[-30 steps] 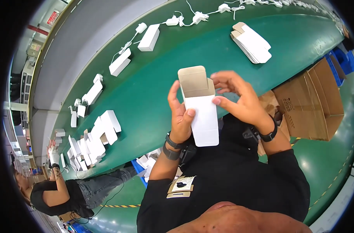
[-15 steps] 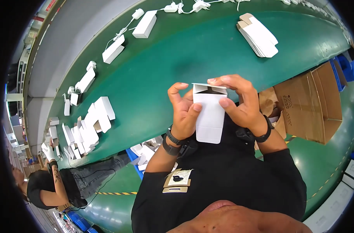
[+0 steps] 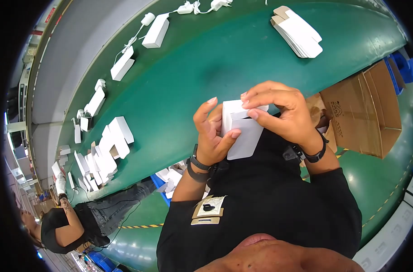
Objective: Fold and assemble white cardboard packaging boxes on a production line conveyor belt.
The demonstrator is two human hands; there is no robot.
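Observation:
A small white carton [image 3: 245, 141] is held up in front of my chest, tilted, its top end facing away from me. My left hand [image 3: 212, 133] grips the carton's left side, thumb on the near face and fingers behind. The fingertips of my right hand [image 3: 285, 108] pinch the top flap [image 3: 236, 108] near the carton's right corner. The flap lies mostly folded over the opening, with a thin dark gap at its edge. What is inside the carton cannot be seen.
Flattened white cartons [image 3: 298, 32] lie stacked on the green table [image 3: 193, 72]. White cartons [image 3: 109, 147] pile up at left; chargers with cables [image 3: 185, 8] line the far side. A brown cardboard box [image 3: 358, 113] stands right. Another person [image 3: 68, 222] works at far left.
The carton's top flap has folded down from raised to nearly covering the opening. The carton has turned so its left side shows, and my right hand has moved over its top.

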